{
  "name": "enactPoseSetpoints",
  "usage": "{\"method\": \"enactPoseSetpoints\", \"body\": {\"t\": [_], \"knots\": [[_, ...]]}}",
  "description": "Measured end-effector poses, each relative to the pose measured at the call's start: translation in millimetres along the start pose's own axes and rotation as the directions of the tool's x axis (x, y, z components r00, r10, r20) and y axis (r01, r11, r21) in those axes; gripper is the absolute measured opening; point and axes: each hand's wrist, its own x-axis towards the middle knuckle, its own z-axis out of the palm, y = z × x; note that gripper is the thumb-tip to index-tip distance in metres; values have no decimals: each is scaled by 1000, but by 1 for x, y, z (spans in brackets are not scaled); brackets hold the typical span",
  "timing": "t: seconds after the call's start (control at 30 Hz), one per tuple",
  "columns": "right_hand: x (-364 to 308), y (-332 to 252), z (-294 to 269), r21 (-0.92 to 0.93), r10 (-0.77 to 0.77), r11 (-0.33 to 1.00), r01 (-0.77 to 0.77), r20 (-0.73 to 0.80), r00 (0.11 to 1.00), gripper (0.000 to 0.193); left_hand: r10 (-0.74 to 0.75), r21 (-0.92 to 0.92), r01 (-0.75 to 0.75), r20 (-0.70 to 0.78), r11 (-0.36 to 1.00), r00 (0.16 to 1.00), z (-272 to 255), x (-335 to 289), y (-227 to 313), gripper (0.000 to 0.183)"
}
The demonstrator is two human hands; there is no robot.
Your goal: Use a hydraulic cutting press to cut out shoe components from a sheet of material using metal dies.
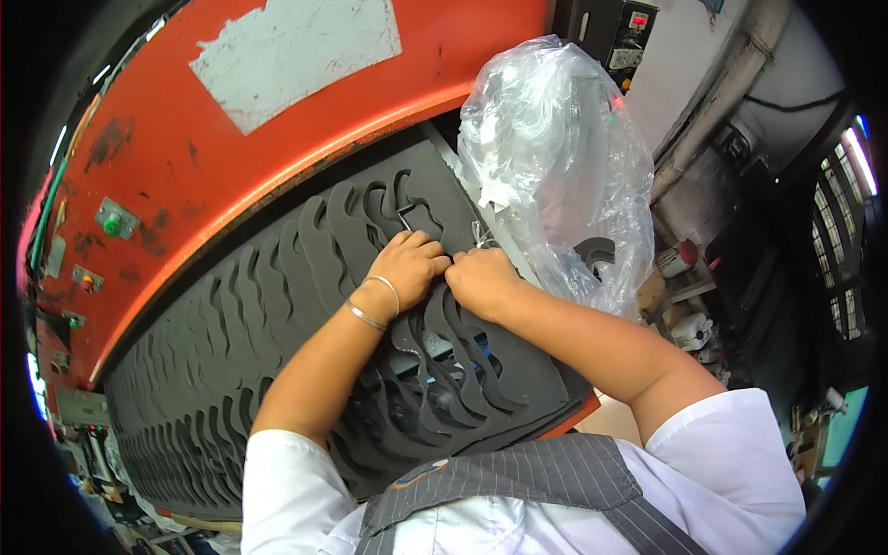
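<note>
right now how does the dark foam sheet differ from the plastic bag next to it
The foam sheet is dark grey and opaque, while the plastic bag is see-through. The sheet lies flat with wavy cuts; the bag is puffed out and wrinkled. The left hand and right hand are over the sheet, but neither is on the bag. Both border the orange panel in this view.

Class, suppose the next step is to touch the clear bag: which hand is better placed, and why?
Probably the right hand: it is nearer the bag, which lies to its right. The left hand is farther off, beyond the right one, over the dark sheet.
</note>
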Motion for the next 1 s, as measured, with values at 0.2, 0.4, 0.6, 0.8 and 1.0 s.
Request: {"method": "enactPoseSetpoints", "body": {"t": [0.2,0.4,0.6,0.8,1.0], "knots": [[-5,6,18,51,-45,997,57,-213,976,14,-9,-39,9,-18,999,1000,8,-11,-1,16],[-14,3,21,99,-114,986,137,-212,971,14,-4,-245,-34,-151,969,989,15,-25,6,11],[9,6,-6,14,-30,999,30,23,999,18,-94,-268,82,-31,960,995,13,-16,-11,8],[25,-2,5,-153,5,988,2,46,999,18,-105,-98,111,63,989,992,15,-8,-19,8],[3,7,35,59,-125,987,146,-271,954,17,19,-226,-39,-92,973,996,33,-22,-11,9]]}}
